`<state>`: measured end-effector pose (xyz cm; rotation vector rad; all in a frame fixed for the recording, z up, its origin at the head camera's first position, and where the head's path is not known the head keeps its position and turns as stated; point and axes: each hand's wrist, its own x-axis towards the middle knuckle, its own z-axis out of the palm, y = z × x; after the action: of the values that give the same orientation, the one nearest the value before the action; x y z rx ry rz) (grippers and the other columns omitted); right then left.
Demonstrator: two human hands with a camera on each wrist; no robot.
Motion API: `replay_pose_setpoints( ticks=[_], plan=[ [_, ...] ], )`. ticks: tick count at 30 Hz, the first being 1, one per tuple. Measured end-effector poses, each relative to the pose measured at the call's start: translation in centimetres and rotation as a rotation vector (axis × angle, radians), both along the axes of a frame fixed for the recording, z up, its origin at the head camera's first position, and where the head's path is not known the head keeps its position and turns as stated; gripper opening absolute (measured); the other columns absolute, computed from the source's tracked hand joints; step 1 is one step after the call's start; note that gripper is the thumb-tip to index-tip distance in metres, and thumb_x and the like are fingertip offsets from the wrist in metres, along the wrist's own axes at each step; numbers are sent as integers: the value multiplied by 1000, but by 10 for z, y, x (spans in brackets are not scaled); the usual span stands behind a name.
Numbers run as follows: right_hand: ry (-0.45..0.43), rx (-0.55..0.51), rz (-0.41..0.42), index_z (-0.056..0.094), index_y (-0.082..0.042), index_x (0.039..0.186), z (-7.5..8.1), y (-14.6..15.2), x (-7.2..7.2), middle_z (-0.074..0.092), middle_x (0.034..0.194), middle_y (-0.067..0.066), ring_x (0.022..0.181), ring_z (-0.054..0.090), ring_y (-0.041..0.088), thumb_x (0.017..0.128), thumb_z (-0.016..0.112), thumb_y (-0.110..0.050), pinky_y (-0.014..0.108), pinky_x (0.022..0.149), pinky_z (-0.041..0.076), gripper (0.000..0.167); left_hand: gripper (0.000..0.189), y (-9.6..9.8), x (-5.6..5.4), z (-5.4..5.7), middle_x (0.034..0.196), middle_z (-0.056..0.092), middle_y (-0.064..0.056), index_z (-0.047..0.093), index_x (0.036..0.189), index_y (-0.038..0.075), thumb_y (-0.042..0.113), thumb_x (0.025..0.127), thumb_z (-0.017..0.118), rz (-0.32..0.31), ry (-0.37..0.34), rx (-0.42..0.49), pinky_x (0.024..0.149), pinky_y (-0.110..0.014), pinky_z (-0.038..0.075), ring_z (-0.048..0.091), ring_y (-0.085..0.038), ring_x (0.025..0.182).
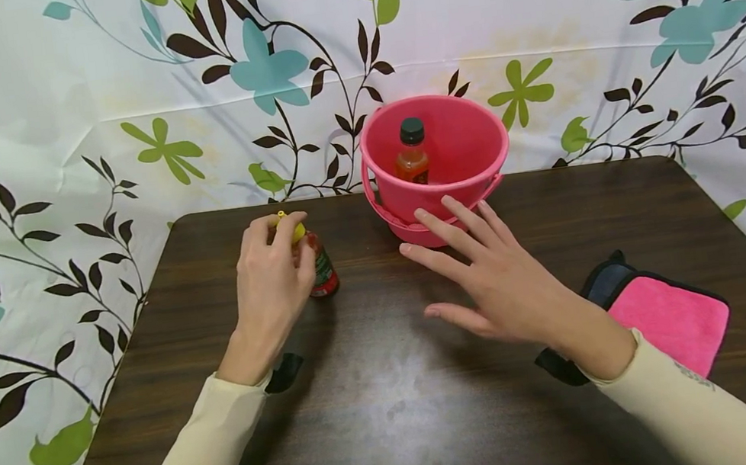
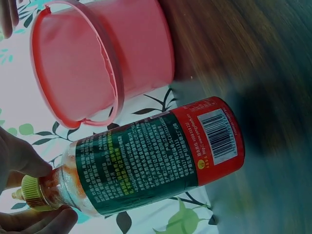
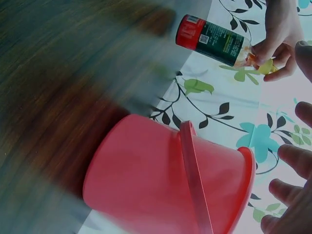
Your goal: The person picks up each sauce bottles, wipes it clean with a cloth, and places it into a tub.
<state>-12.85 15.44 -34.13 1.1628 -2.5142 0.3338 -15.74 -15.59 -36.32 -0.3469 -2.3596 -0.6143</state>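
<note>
My left hand [image 1: 272, 271] pinches a sauce bottle [image 1: 324, 275] by its neck, just under the yellow nozzle cap. In the left wrist view the green and red label of this sauce bottle [image 2: 141, 158] shows small print and a barcode. To the right stands a pink bucket [image 1: 462, 142] with its handle hanging down at the front. Inside it a second bottle [image 1: 412, 155] with a dark green cap and orange-red contents pokes up, its lower part hidden by the bucket wall. My right hand [image 1: 496, 280] is held in front of the bucket, fingers spread, holding nothing.
A pink and dark cloth [image 1: 669, 314] lies on the right side of the dark wooden table [image 1: 394, 414], partly behind my right forearm. A white curtain [image 1: 120, 77] printed with leaves and flowers hangs behind the table's back edge.
</note>
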Motion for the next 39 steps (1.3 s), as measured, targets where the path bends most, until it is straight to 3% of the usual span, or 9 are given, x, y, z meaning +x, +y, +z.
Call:
replay_pose_setpoints(
  ticks=[6, 11, 16, 19, 29, 39],
  plan=[
    [0, -16, -40, 43, -30, 162, 3, 12, 3, 31, 174, 9, 162, 20, 42, 84, 82, -51, 74, 126, 21, 89, 31, 8, 5, 3, 116, 63, -29, 70, 126, 0, 4, 95, 68, -29, 2, -25, 89, -56, 59, 61, -44, 108],
    [-9, -23, -81, 43, -29, 163, 5, 27, 8, 31, 175, 10, 162, 20, 42, 84, 82, -51, 75, 127, 17, 90, 31, 18, 9, 2, 117, 63, -29, 71, 124, -1, 3, 94, 70, -76, 44, -47, 88, -55, 61, 62, -44, 106],
    [14, -62, -105, 45, -28, 162, 6, 41, 12, 31, 175, 10, 162, 22, 44, 99, 56, -67, 77, 125, 18, 75, 32, 29, 16, 1, 119, 64, -30, 72, 124, 1, 1, 92, 71, -115, 54, -65, 87, -54, 62, 63, -45, 108],
    [42, -92, -122, 47, -26, 161, 7, 49, 16, 30, 175, 10, 162, 23, 44, 101, 39, -75, 79, 123, 19, 77, 33, 36, 20, 1, 121, 64, -29, 71, 125, 2, 2, 92, 73, -134, 46, -77, 88, -52, 63, 64, -44, 109],
    [113, -167, -162, 53, -22, 156, 9, 69, 29, 38, 171, 13, 158, 31, 46, 102, 43, -72, 82, 120, 21, 74, 34, 61, 37, -3, 118, 65, -23, 73, 123, 3, 7, 90, 77, -216, 78, -123, 84, -44, 66, 64, -36, 105],
    [121, -195, -200, 55, -21, 155, 1, 82, 41, 41, 169, 14, 158, 32, 47, 102, 45, -72, 83, 119, 20, 74, 31, 83, 44, -10, 115, 66, -20, 74, 121, 6, 8, 91, 77, -298, 113, -139, 78, -35, 66, 64, -30, 99]
  ],
)
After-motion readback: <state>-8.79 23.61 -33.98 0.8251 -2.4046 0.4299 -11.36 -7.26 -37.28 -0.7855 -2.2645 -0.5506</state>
